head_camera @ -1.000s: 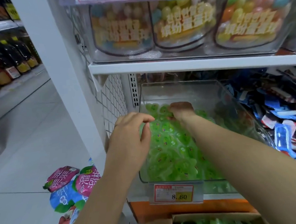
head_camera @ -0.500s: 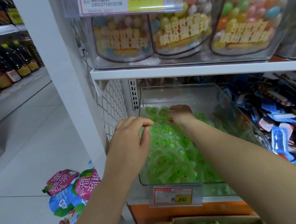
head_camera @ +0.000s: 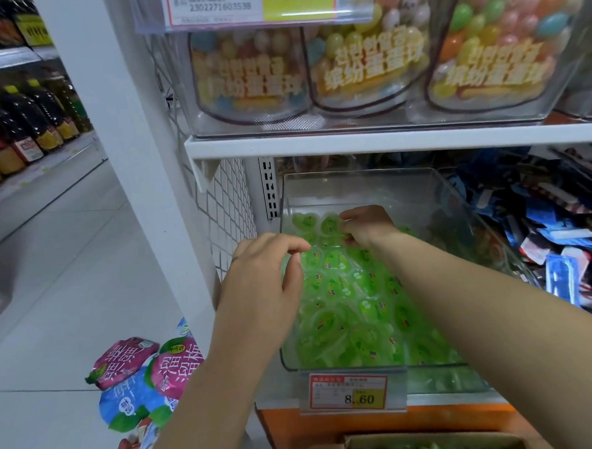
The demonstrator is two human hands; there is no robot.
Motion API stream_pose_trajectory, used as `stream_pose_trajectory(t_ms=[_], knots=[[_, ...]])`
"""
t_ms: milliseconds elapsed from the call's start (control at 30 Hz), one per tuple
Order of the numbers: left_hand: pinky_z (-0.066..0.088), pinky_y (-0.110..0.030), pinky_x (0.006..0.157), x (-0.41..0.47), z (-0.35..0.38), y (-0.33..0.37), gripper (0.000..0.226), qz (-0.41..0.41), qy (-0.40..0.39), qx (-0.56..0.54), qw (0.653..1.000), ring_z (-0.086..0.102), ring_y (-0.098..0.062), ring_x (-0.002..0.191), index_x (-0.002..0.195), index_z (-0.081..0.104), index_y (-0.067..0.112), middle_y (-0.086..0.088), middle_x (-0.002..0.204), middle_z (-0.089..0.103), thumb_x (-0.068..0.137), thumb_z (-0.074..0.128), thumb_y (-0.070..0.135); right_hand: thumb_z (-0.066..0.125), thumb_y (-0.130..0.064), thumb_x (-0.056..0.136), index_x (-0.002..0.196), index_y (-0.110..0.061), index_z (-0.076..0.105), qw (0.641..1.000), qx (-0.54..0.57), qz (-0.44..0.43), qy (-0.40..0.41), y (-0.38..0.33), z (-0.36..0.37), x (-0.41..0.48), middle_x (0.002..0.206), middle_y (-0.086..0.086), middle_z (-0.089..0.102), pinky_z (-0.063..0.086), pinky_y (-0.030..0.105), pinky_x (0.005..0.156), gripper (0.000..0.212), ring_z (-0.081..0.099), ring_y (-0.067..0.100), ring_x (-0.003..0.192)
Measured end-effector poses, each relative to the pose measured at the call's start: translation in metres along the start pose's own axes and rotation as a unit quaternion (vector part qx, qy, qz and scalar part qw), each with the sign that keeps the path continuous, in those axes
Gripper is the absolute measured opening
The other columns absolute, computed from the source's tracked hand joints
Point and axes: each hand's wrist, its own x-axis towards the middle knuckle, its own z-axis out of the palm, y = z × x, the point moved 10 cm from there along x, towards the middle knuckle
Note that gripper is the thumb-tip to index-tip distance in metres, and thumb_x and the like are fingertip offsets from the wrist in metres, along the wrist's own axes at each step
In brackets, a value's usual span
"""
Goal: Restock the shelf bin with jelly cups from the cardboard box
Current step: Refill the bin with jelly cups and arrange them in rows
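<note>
Jelly cups (head_camera: 346,300), which should be light, slick and squashy and best pinched by the rim, lie heaped in the clear bin (head_camera: 371,179), where the right hand (head_camera: 366,225) curls over the back ones, seemingly pinching one, and the left hand (head_camera: 266,277) hovers loosely curled, empty.

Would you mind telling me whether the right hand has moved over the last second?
No: against the bin, the right hand stays on the rear jelly cups.

upper price tag (head_camera: 254,3): 16.80, code 2302271603538. lower price tag (head_camera: 351,391) on shelf bin (head_camera: 371,189) front: 8.60, small print unreadable. clear candy tubs (head_camera: 370,67) far up: 缤纷蛋蛋球. pink pouch (head_camera: 178,362) near left: 溜溜梅.
</note>
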Motion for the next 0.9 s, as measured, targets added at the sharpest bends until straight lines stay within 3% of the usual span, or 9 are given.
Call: stream_pose_trajectory(t_ms=[100,233,300,400,500,600,667,767,900], knots=[[0.027,-0.001,0.081,0.000,0.000,0.001,0.018,0.002,0.000,0.002,1.000,0.049,-0.008,0.095,0.097,0.067,0.023,0.014,0.093,0.061,0.090,0.055,0.011,0.058,0.000,0.088,0.117,-0.005,0.063,1.000,-0.002,-0.001,0.004,0.001,0.001,0.001,0.118,0.010,0.062,0.055,0.041,0.086,0.030,0.062,0.020,0.065],[0.030,-0.014,0.077,0.001,0.002,-0.002,0.018,-0.010,-0.002,0.004,1.000,0.049,-0.009,0.098,0.098,0.066,0.025,0.014,0.096,0.062,0.090,0.055,0.013,0.064,-0.012,0.086,0.123,-0.005,0.059,0.998,-0.056,-0.022,0.000,0.000,-0.003,-0.004,0.074,0.006,0.062,0.055,0.039,0.084,0.038,0.061,0.022,0.069],[0.032,-0.017,0.078,0.001,0.002,-0.003,0.018,-0.013,0.000,0.004,1.000,0.050,-0.009,0.099,0.098,0.066,0.026,0.015,0.096,0.062,0.091,0.055,0.014,0.067,-0.020,0.085,0.122,-0.010,0.058,0.993,-0.104,-0.049,-0.001,-0.008,-0.010,-0.014,0.083,0.006,0.064,0.053,0.031,0.074,0.039,0.060,0.021,0.071],[0.033,-0.021,0.078,0.001,0.001,-0.004,0.018,-0.016,-0.001,0.007,1.000,0.051,-0.010,0.100,0.099,0.066,0.027,0.016,0.097,0.062,0.090,0.055,0.014,0.065,-0.020,0.085,0.120,-0.012,0.061,0.972,-0.200,-0.123,-0.011,-0.037,-0.027,-0.040,0.110,0.004,0.063,0.046,0.025,0.083,0.036,0.059,0.019,0.092],[0.029,-0.015,0.078,0.001,0.000,-0.004,0.019,-0.015,-0.006,0.012,1.000,0.051,-0.011,0.100,0.100,0.067,0.024,0.013,0.098,0.062,0.090,0.055,0.012,0.060,-0.017,0.087,0.114,-0.014,0.066,0.899,-0.385,-0.188,-0.089,-0.054,-0.037,-0.086,0.113,0.002,0.065,0.039,0.017,0.082,0.028,0.059,0.016,0.101],[0.027,-0.014,0.077,-0.002,0.000,-0.002,0.020,-0.012,-0.011,0.021,1.000,0.052,-0.013,0.100,0.100,0.067,0.023,0.011,0.098,0.063,0.088,0.057,0.009,0.062,-0.024,0.086,0.115,-0.018,0.066,0.817,-0.524,-0.166,-0.170,-0.029,-0.046,-0.129,0.115,-0.001,0.066,0.039,0.018,0.083,0.030,0.060,0.016,0.105],[0.027,-0.014,0.077,-0.004,0.000,0.002,0.021,-0.004,-0.014,0.030,0.999,0.053,-0.016,0.099,0.100,0.068,0.021,0.009,0.098,0.063,0.087,0.058,0.008,0.061,-0.029,0.087,0.126,-0.020,0.058,0.774,-0.584,-0.138,-0.202,-0.008,-0.050,-0.148,0.127,0.001,0.059,0.039,0.020,0.089,0.040,0.054,0.018,0.116],[0.030,-0.019,0.080,-0.006,0.001,0.007,0.020,-0.005,-0.020,0.033,0.999,0.053,-0.017,0.102,0.102,0.068,0.020,0.007,0.100,0.063,0.088,0.058,0.009,0.065,-0.032,0.085,0.134,-0.021,0.050,0.754,-0.610,-0.108,-0.217,0.009,-0.054,-0.161,0.137,0.003,0.050,0.038,0.022,0.095,0.053,0.047,0.021,0.125],[0.044,-0.034,0.085,-0.011,0.001,0.012,0.020,-0.004,-0.025,0.026,0.999,0.056,-0.021,0.101,0.100,0.068,0.020,0.005,0.102,0.064,0.086,0.059,0.008,0.073,-0.025,0.079,0.134,-0.022,0.048,0.749,-0.614,-0.099,-0.228,0.015,-0.058,-0.166,0.132,0.006,0.051,0.037,0.021,0.085,0.060,0.048,0.024,0.121]])
